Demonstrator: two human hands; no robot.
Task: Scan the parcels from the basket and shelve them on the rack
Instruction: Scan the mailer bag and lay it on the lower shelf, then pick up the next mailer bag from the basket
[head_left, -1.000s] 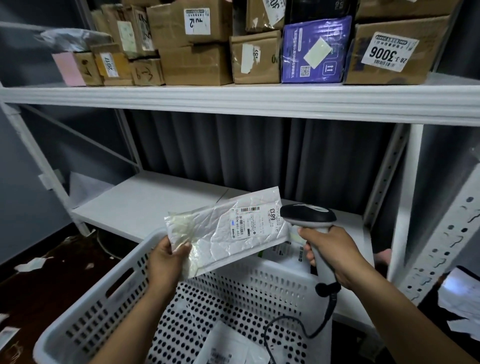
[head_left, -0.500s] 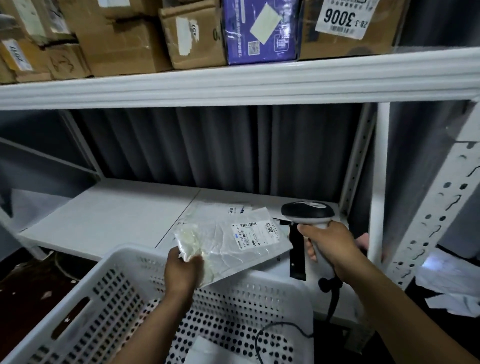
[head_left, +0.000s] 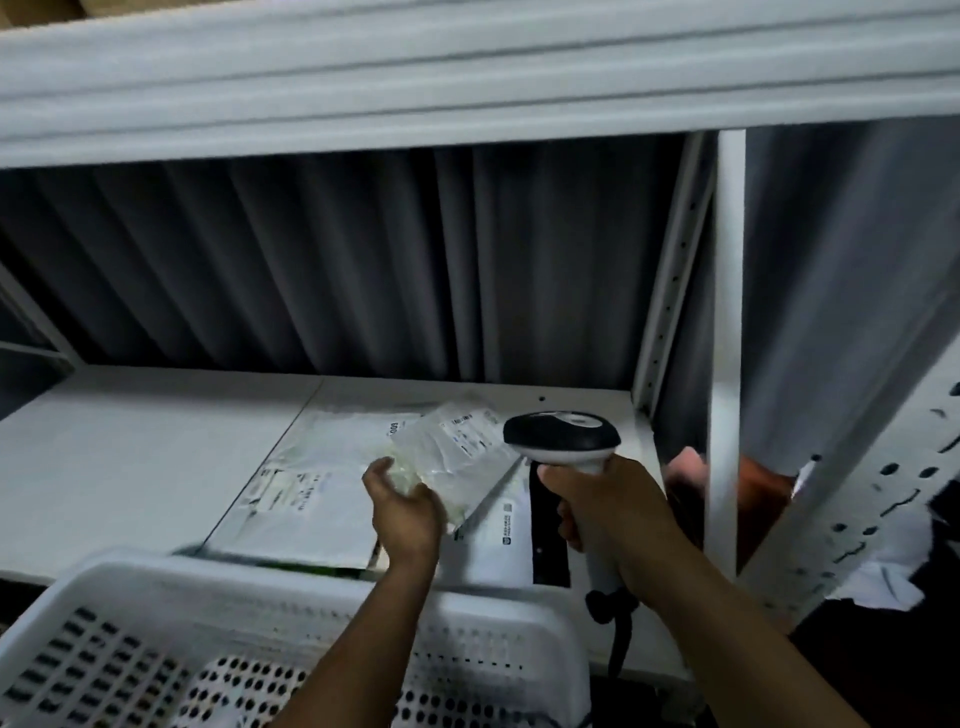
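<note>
A flat clear-plastic parcel (head_left: 457, 457) with a white label hangs low over the rack's lower shelf (head_left: 130, 457). My left hand (head_left: 405, 509) grips its near corner. Under it lie flat white mailer parcels (head_left: 322, 488) on the right half of that shelf. My right hand (head_left: 608, 514) grips the handle of a black-and-white barcode scanner (head_left: 561, 436), whose head sits just right of the held parcel. The white perforated basket (head_left: 291, 608) stands in front of the shelf, below both arms; what is inside it is mostly cut off.
The upper shelf's white edge (head_left: 467, 78) runs across the top. A white upright post (head_left: 727, 338) and a perforated post (head_left: 883, 493) stand at the right. A dark pleated curtain (head_left: 363, 260) backs the rack. The scanner's cable (head_left: 621, 639) hangs beside the basket.
My left hand has carried the clear parcel forward and down, from above the basket to over the mailers on the lower shelf. The view has dropped and closed in; the scanner stays in my right hand.
</note>
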